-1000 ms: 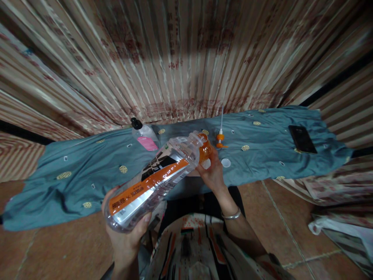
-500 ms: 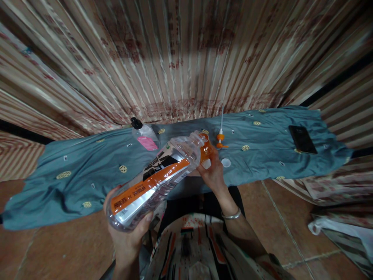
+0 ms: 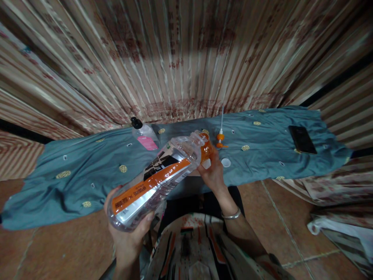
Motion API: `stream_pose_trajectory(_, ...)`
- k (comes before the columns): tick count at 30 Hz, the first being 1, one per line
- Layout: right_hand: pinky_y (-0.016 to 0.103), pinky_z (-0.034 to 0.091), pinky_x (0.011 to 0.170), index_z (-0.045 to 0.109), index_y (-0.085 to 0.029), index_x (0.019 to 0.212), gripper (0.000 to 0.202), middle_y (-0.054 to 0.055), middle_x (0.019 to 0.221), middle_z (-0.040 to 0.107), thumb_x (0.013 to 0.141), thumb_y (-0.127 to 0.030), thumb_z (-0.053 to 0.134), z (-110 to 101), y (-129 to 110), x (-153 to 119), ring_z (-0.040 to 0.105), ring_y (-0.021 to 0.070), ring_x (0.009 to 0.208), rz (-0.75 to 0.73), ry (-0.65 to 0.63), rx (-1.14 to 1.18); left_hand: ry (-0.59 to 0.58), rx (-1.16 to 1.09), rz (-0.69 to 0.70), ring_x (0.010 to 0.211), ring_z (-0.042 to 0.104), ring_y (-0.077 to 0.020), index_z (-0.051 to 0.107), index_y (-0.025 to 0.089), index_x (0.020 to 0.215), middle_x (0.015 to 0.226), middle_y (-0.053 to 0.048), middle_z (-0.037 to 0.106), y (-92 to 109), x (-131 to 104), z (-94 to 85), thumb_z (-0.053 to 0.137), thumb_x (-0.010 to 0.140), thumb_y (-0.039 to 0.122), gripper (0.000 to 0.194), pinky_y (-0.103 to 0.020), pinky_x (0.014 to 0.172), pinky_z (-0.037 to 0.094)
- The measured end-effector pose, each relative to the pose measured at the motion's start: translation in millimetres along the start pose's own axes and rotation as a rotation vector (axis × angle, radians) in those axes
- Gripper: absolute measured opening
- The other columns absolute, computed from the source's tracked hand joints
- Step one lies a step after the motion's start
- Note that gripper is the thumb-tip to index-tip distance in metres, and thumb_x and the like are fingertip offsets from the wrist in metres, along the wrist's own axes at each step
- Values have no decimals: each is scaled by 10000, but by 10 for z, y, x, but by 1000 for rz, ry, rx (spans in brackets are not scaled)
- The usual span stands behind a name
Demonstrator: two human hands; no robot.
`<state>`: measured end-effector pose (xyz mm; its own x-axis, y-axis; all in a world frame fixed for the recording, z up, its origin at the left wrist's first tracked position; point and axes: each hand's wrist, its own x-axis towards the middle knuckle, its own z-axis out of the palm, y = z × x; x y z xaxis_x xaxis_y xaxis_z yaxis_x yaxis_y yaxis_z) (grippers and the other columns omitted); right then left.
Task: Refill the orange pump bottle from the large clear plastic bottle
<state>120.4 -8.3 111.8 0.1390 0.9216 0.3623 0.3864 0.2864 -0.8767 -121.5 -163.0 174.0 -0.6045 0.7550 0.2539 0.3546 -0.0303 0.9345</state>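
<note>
The person's left hand [image 3: 126, 237] is wrapping around the base end of a large clear bottle [image 3: 154, 182], its thumb pressing on the near side and its fingers curling along the left side. The bottle is slanting across the middle of the scene, in front of the person, its base lying toward the near left and its mouth pointing toward the far right; an orange and silver label [image 3: 151, 186] is running along its side. The right hand [image 3: 214, 169] is closing its fingers around a small orange see-through container [image 3: 205, 149], holding it right at the bottle's mouth; whether the two rims are touching, one cannot tell. A silver bracelet [image 3: 231, 214] is circling the right wrist. Beyond the right hand, an orange and white pump head [image 3: 220, 137] is lying on the worktop [image 3: 96, 167], its thin tube pointing to the far side, and a white disc [image 3: 225, 162] is resting just to the right of the hand. A pink-labelled bottle [image 3: 145, 138] with a black top is sitting at the far left of the clear bottle. A black phone [image 3: 302, 139] is lying well apart at the right. Teal patterned cloth is covering the worktop, and a striped curtain [image 3: 186, 58] is hanging behind it.
</note>
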Motion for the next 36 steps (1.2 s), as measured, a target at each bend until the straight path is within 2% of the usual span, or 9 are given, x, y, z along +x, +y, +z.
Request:
stream_pose_trajectory(5, 611, 615, 1138, 531, -240, 1545, 841, 172, 1381, 777, 902, -695, 824, 13, 5, -6, 759, 381, 1313, -14, 11, -6, 17, 0, -9, 1032, 778, -274, 640, 243, 1378, 1210, -78, 776, 45, 3, 19, 1004, 592, 635, 951, -389, 888, 650)
stream_pose_trajectory(13, 654, 580, 1176, 537, -210, 1537, 819, 216, 1452, 735, 920, -677, 804, 6, 4, -8, 722, 405, 1379, -34, 20, -27, 15, 50, 0, 1037, 778, -288, 639, 242, 1358, 1213, -93, 767, 75, 7, 19, 968, 618, 668, 914, -419, 894, 662)
stream_pose_trajectory(17, 637, 575, 1186, 532, -223, 1545, 814, 206, 1461, 725, 920, -669, 802, 6, 5, -8, 699, 401, 1410, -22, 12, -33, 17, 35, -2, 1048, 773, -286, 643, 252, 1372, 1214, -83, 774, 61, 5, 18, 995, 600, 642, 934, -413, 897, 654)
stream_pose_trajectory(22, 628, 589, 1158, 531, -226, 1537, 810, 194, 1435, 741, 915, -666, 808, 12, 7, -9, 728, 385, 1351, -19, 20, -28, 18, -1, -16, 1055, 770, -286, 645, 211, 1376, 1213, -102, 774, 76, 19, 24, 1025, 577, 593, 964, -398, 919, 631)
stream_pose_trajectory(27, 623, 601, 1139, 530, -231, 1541, 817, 188, 1410, 758, 920, -689, 799, 8, -3, -5, 745, 379, 1321, -27, 13, -17, 33, 33, -13, 1058, 773, -306, 643, 219, 1342, 1213, -107, 769, 74, 25, 24, 998, 554, 671, 976, -436, 930, 641)
stream_pose_trajectory(36, 614, 604, 1142, 530, -234, 1547, 837, 187, 1414, 756, 914, -719, 783, -12, 0, 0, 739, 387, 1338, -10, 2, -27, 35, 31, -4, 1038, 778, -297, 645, 218, 1347, 1198, -108, 778, 63, 30, 21, 990, 552, 680, 983, -424, 914, 650)
